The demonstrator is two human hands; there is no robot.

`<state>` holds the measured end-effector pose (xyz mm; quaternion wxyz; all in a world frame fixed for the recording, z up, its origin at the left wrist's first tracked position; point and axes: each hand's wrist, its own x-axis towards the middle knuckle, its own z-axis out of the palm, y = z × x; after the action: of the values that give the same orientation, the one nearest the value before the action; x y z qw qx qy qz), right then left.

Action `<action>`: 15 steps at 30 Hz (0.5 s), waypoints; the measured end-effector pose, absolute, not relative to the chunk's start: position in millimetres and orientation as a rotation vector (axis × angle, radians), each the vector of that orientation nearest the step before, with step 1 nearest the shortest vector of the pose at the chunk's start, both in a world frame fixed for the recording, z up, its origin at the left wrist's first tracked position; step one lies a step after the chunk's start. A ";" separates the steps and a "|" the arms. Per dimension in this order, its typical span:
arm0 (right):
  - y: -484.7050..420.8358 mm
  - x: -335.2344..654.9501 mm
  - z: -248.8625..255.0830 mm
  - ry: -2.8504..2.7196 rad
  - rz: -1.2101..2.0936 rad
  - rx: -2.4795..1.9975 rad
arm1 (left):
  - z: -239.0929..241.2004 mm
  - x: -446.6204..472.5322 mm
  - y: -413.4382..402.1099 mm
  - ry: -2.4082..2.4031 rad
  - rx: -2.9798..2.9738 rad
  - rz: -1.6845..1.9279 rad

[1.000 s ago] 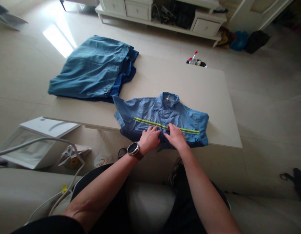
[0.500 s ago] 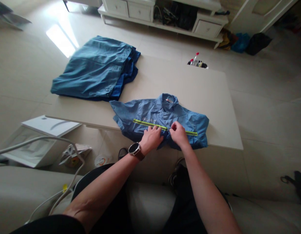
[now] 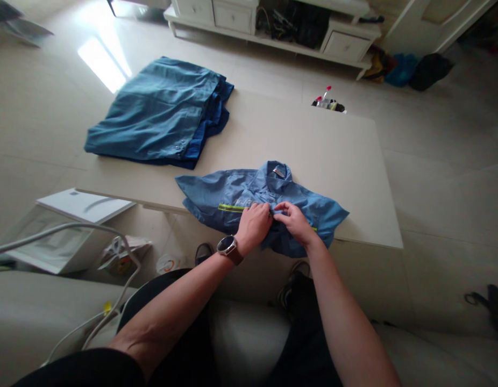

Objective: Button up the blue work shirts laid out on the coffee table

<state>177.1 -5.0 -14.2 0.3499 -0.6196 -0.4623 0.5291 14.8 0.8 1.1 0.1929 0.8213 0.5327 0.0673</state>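
Note:
A blue work shirt [image 3: 217, 191] with a yellow reflective stripe lies collar-up at the near edge of a pale low table [image 3: 313, 145]. Both hands meet at the shirt's front, just below the collar. My left hand [image 3: 255, 226], with a watch on its wrist, has its fingers curled onto the cloth. My right hand [image 3: 294, 221] pinches the fabric beside it. The stripe is partly covered by my hands and by bunched cloth.
A stack of folded blue garments [image 3: 160, 110] lies on the table's far left corner. A white box [image 3: 67, 228] and a cable stand on the floor at left. Bottles [image 3: 325, 99] show behind the table, a white cabinet [image 3: 273, 24] beyond. A dark bag [image 3: 493, 306] lies right.
Both hands have drawn together at the shirt's middle and gathered the cloth. The shirt has bunched and its lower part has pulled up, hiding more of the stripe.

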 end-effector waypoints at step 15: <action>-7.4 178.4 -13.9 -1.552 0.907 -1.809 | 5.6 10.4 10.5 1.344 2.216 0.291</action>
<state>178.4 -7.4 -13.9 0.2914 -0.6785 -0.5822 0.3403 10.4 10.5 5.6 0.2635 0.8197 0.4971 0.1074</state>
